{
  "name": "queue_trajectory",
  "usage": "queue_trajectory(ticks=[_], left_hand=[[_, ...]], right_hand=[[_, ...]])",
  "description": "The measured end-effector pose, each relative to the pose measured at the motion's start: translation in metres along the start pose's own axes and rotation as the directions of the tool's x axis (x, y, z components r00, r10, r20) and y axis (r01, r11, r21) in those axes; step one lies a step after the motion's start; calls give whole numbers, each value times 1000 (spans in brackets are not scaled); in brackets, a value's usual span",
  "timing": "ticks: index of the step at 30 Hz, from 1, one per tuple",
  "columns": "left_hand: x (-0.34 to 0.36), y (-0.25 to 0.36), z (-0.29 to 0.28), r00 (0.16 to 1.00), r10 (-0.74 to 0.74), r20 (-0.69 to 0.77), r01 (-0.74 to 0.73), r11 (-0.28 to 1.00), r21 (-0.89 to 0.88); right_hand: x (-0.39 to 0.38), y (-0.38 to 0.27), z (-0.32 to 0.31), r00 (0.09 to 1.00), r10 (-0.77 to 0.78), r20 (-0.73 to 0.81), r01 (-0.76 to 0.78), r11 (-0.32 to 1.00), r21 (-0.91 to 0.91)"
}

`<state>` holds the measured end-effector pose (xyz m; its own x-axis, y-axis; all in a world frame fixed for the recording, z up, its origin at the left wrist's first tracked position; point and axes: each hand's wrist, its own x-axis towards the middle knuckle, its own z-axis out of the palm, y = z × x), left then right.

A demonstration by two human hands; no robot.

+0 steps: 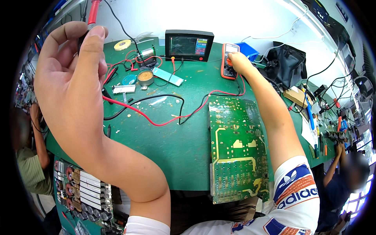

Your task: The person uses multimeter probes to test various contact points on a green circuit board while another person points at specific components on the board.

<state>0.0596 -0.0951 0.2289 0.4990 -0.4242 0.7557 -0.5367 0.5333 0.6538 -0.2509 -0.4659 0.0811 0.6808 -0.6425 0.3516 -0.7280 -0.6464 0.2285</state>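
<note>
Raised high at the left, my left hand (74, 82) has its fingers curled around a red test probe (93, 13) that points upward; a black lead or probe shows partly between the fingers. My right hand (239, 63) reaches to the far side of the bench, its fingers closed on the dial of an orange-red multimeter (227, 73). Red and black test leads (154, 124) run across the bench between the meter and my left hand. Below my right forearm, a large green circuit board (235, 131) lies solder side up at the bench's near edge.
A black-framed screen unit (189, 45) stands at the back of the green bench (152, 145). Left of it are a round tin (145, 78), a tape roll (122, 44) and loose leads. A black bag (284, 64) and tools lie right. Another board (84, 194) is lower left. People work on both sides.
</note>
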Motion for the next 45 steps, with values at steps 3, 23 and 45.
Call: queue_trajectory(ticks=[3, 23, 45], left_hand=[[1, -1, 3, 1000, -3, 25, 3, 1000, -18], [-1, 4, 14, 999, -5, 49, 5, 1000, 0], [-4, 9, 18, 997, -41, 58, 47, 994, -98]], right_hand=[[-4, -7, -5, 998, -44, 36, 47, 993, -105], [-8, -12, 17, 819, 565, -98, -449, 739, 502], [-6, -42, 10, 588, 807, -59, -710, 550, 439]])
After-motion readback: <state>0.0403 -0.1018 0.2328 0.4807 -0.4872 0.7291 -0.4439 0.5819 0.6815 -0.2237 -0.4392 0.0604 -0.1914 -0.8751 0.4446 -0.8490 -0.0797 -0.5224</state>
